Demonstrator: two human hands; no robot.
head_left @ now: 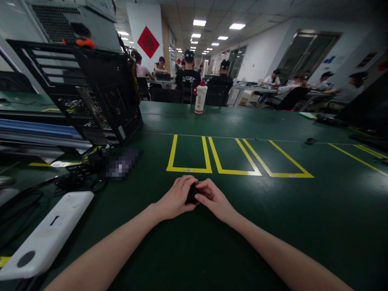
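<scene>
A small black object (192, 194) sits between my two hands, low over the green table (194, 250), its kind hidden by my fingers. My left hand (178, 198) wraps over its left side and top, thumb along the near side. From the right, my right hand (214, 198) pinches its edge between thumb and fingers. Just beyond both hands, yellow tape outlines (189, 170) mark the table top.
On the left stand an open black computer case (106, 93), a white elongated device (48, 234) and tangled black cables (72, 180). A white and red cup (200, 99) stands at the far edge. Several people sit at tables beyond.
</scene>
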